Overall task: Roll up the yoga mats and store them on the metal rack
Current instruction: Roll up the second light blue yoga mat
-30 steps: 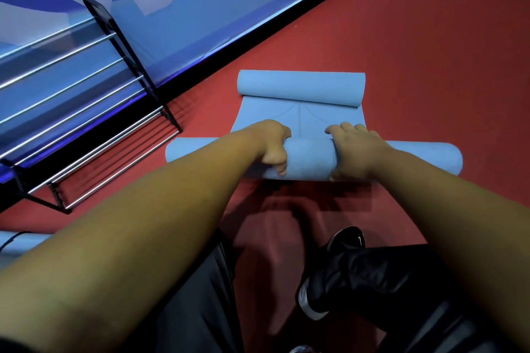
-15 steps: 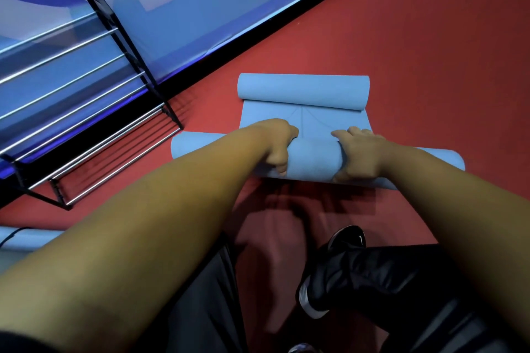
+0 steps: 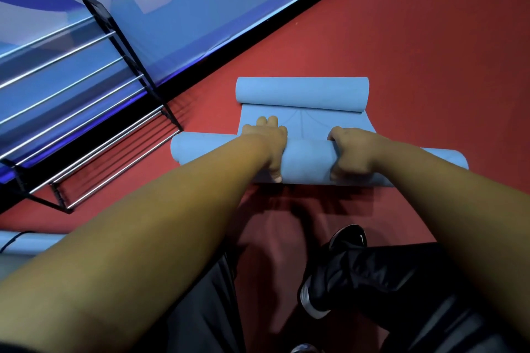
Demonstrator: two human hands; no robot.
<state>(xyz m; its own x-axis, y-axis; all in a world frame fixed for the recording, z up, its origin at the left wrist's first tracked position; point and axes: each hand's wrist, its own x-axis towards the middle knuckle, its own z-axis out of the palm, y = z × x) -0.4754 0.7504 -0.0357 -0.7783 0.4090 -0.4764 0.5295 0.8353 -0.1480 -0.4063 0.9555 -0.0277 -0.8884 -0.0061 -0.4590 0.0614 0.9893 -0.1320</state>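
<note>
A person crouches on a red floor [image 3: 430, 66], seen from their own head, both bare arms stretched forward to a pale blue yoga mat. The near roll [image 3: 308, 160] lies straight ahead, its long axis running from 9 o'clock to 3 o'clock across the body.

The left hand [image 3: 266, 146] wraps the roll left of centre. Its fingers reach over the top onto the flat strip [image 3: 304, 126] beyond, and its thumb hooks down the near side. The right hand [image 3: 354, 152] grips right of centre, fingers curled over the top, thumb on the near side.

At 12 o'clock from the hands, just past the flat strip, lies a far roll [image 3: 301, 93], parallel to the near roll. Whether the 2 rolls belong to 1 mat cannot be told.

The metal rack [image 3: 137, 70] stands against the wall at 10 o'clock, near the near roll's left end, so the left hand is nearer to it. The near roll probably needs pushing toward 12 o'clock, then swinging left to the rack's bars.
</note>
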